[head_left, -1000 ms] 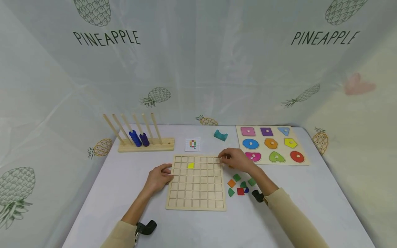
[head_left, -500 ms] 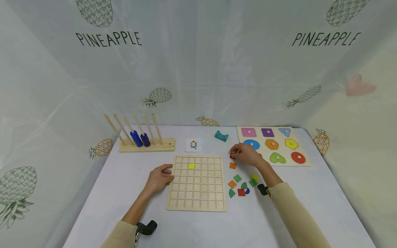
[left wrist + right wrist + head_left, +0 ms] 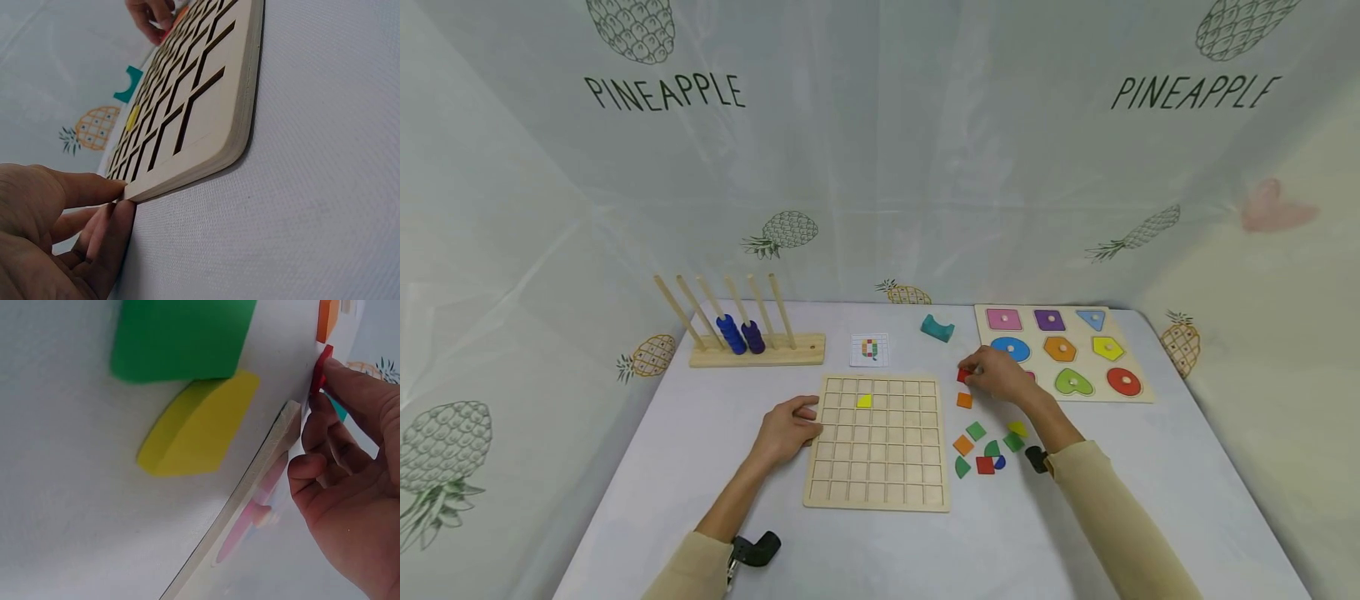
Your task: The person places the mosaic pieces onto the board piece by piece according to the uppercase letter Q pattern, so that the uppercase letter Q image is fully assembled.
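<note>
The wooden grid board [image 3: 877,505] lies flat on the table, with a yellow tile [image 3: 864,402] in one of its upper cells. My left hand [image 3: 786,429] holds the board's left edge; in the left wrist view the thumb is on the rim and a finger at its side. To the right of the board's far corner, my right hand [image 3: 996,372] pinches a small red tile [image 3: 321,370] between thumb and fingertips, beside the shape puzzle. An orange square tile [image 3: 964,401] lies just nearer than this hand.
Several loose green, orange, red, blue and yellow tiles [image 3: 985,465] lie right of the board. Behind stand a peg stacker [image 3: 756,357], a printed pattern card [image 3: 869,361] and a teal curved block [image 3: 937,328]. A knobbed shape puzzle [image 3: 1108,392] is at the back right.
My right hand has moved right from the board's far right corner to the red tile by the shape puzzle, uncovering the orange and yellow tiles. The left hand stays at the board's edge.
</note>
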Demonstrator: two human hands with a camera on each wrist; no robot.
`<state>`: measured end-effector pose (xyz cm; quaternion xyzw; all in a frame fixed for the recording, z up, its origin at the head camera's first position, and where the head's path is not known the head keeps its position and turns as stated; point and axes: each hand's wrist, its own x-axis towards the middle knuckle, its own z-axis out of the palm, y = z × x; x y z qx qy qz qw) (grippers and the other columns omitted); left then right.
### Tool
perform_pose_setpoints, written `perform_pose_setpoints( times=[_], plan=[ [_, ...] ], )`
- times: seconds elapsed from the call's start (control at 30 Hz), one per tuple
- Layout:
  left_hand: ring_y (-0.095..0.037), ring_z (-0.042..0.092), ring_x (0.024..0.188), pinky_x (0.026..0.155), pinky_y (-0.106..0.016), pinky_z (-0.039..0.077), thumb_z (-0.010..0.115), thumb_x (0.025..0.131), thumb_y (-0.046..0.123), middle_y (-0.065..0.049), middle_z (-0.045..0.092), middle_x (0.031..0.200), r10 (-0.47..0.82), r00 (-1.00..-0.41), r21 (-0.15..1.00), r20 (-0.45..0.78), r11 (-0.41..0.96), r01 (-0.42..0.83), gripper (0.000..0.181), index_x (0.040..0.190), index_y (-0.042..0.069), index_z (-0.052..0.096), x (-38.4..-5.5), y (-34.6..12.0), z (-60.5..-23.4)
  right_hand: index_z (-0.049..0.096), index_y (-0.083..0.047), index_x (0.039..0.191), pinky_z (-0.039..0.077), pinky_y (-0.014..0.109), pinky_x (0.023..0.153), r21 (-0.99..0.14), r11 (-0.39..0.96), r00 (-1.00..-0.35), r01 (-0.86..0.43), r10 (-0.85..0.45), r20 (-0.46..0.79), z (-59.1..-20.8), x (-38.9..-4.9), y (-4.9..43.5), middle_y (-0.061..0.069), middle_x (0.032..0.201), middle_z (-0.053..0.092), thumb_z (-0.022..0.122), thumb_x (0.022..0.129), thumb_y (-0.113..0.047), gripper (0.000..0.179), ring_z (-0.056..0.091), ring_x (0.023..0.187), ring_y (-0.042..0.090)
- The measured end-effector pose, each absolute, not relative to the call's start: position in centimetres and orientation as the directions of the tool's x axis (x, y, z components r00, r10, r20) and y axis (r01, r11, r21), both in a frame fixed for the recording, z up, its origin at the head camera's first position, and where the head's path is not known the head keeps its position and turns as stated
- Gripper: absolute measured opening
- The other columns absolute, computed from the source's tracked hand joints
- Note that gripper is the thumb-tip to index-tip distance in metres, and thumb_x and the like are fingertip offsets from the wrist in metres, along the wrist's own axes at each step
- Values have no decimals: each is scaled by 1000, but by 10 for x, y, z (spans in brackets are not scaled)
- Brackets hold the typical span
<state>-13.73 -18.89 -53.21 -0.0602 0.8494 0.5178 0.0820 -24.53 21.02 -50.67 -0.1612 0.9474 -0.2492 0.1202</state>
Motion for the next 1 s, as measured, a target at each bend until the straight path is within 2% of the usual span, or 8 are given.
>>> perform_pose_setpoints(
  times=[0.33,0.77,1.0],
  plan=[
    [-19,71,87,64,-28,61,77,81,4,-12,68,104,-25,-979,867,-203,461,-192,54,134,4,63,-138,-189,-531,73,-9,118,55,43,90,-475,832,-918,-288,-381,-112,-509,-245,209,8,106,64,71,93,-13,26,56,97,25],
    [-18,71,88,64,-28,61,77,81,5,-11,68,105,-30,-979,871,-200,451,-192,54,134,6,64,-136,-189,-532,71,-15,116,56,42,88,-485,841,-931,-242,-342,-129,-511,-241,206,6,103,68,72,92,-13,24,57,95,25],
    [-19,71,86,62,-29,61,76,82,3,-13,67,104,-18,-980,876,-198,446,-185,53,134,3,63,-136,-189,-532,70,-18,115,56,42,87,-472,846,-931,-247,-342,-126,-511,-239,206,7,103,68,72,92,-14,23,58,93,25]
  ],
)
